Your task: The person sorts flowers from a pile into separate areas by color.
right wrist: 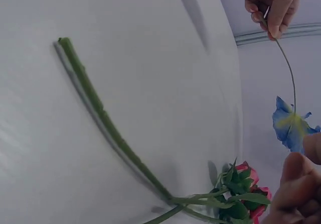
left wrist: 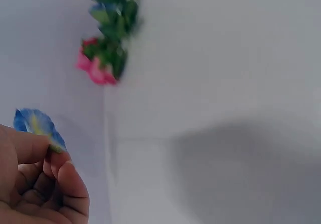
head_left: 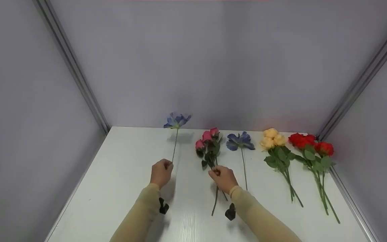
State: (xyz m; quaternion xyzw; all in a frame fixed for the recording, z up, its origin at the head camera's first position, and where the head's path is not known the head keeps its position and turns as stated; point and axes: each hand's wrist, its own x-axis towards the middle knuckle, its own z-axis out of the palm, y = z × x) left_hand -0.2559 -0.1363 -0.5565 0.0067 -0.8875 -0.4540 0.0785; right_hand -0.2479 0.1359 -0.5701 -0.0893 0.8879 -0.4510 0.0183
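Note:
My left hand (head_left: 162, 172) pinches the thin stem of a blue flower (head_left: 176, 121) and holds it upright, bloom up; the left wrist view shows this blue flower (left wrist: 37, 126) past the fingertips. Pink roses (head_left: 207, 136) with green leaves lie on the white table, their stems crossing. Over those stems is my right hand (head_left: 223, 178), fingers loosely curled. In the right wrist view the right hand (right wrist: 298, 189) appears apart from the rose stems (right wrist: 108, 121), and no stem shows between its fingertips. A second blue flower (head_left: 240, 141) lies just right of the roses.
Farther right on the white table (head_left: 113, 188) lie yellow roses (head_left: 271, 138) and red roses (head_left: 302, 140), stems toward the person. Grey walls (head_left: 197, 67) enclose the back and sides, with metal rails (head_left: 76, 67) in the corners.

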